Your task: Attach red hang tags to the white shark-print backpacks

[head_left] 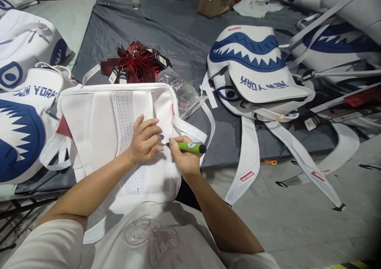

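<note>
Green-and-black cylindrical marker point(189, 146), pinched in my right hand point(185, 158), points to nine o'clock toward my left hand point(143, 141), whose grip I cannot tell; white padded backpack point(102, 120) lies beneath both.

White backpack point(101, 118) looks like smooth, matt faux leather, dotted centre strip point(123, 110) more like mesh. Green marker point(189, 147) is smooth plastic, red hang tags point(150, 75) super shiny, clear bag point(181, 88) crinkly glossy plastic.

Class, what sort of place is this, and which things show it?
Probably a bag workshop: several similar white backpacks, a bunch of red tags and a green marker in the person's right hand.
</note>
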### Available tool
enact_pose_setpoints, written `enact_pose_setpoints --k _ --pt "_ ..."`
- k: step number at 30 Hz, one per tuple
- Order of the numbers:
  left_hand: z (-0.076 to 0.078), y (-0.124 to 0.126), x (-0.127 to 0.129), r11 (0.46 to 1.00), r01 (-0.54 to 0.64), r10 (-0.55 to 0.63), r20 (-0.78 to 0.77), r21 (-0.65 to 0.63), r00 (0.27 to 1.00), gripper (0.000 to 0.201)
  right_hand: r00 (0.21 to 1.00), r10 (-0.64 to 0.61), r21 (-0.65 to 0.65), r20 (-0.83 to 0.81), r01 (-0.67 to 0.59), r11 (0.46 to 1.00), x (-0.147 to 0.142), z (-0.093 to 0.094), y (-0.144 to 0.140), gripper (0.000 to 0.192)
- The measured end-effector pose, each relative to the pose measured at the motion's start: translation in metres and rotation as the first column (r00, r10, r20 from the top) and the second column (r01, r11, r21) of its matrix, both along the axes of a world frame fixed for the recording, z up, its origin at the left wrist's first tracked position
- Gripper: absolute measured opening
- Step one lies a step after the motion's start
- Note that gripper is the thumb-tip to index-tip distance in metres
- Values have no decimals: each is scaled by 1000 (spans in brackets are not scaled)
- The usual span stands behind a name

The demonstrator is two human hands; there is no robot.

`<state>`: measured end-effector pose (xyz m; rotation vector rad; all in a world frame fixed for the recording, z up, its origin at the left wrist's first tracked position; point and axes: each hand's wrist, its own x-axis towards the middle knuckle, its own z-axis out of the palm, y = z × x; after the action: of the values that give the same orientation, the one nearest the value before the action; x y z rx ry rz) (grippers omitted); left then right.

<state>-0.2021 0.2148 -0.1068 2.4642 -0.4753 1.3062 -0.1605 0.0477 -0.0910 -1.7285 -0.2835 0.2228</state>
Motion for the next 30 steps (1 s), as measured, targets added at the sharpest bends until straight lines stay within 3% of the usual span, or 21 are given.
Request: enact_pose_setpoints --k 10,13,16,18,20,23,25,28,30 --pt "-3 -1 3 1000 -25 25 -65 4 998 35 999 16 -8 -41 -16 1000 9 1 -3 31" --pt "-2 -4 2 1000 -17 17 -51 8 999 29 994 81 11 -76 -80 997 13 -1 -4 30" --pt "3 -3 3 1000 -22 23 -48 19 999 27 994 95 8 -59 -94 995 15 -5 -3 29" --pt "11 0 7 995 -37 41 -48 96 998 26 993 113 -2 -12 -113 994 17 -6 -4 29" --pt "24 5 16 956 -22 50 -86 294 995 29 992 124 -29 20 -124 992 17 -3 -9 27" --pt "54 10 27 792 97 20 -185 602 983 42 994 96 -19 59 -96 995 11 8 -28 24" --pt "80 11 22 716 124 -2 -176 687 984 48 980 119 27 161 -125 992 -3 14 -45 24" --pt "126 12 -11 685 -30 44 -1 728 999 45 890 137 66 434 -183 981 -35 19 -63 23" --pt "159 14 -44 662 -186 115 147 726 982 43 748 86 105 658 -205 973 -57 25 -66 24"
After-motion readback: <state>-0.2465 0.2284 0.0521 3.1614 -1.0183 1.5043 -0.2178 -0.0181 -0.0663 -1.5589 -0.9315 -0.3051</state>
